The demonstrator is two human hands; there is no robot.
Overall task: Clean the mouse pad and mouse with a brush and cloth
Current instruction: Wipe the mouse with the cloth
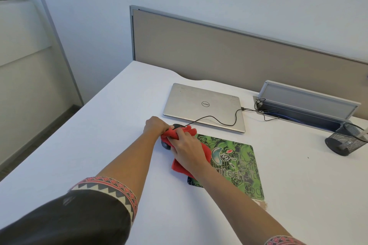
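Your left grip [157, 127] holds the mouse [165, 145]; with the right grip [186, 150] clutching the cloth [179, 167], rub firmly toward six o'clock.

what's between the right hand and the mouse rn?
The red cloth: the right hand grips it against the mouse, which the left hand holds. Seen in the head view.

the white bench [99, 135] carries a closed silver laptop [203, 105] just beyond the fingers [180, 133], a green mouse pad [239, 165] to their right and nearer the person, and a black mesh cup [346, 143] far to the right.
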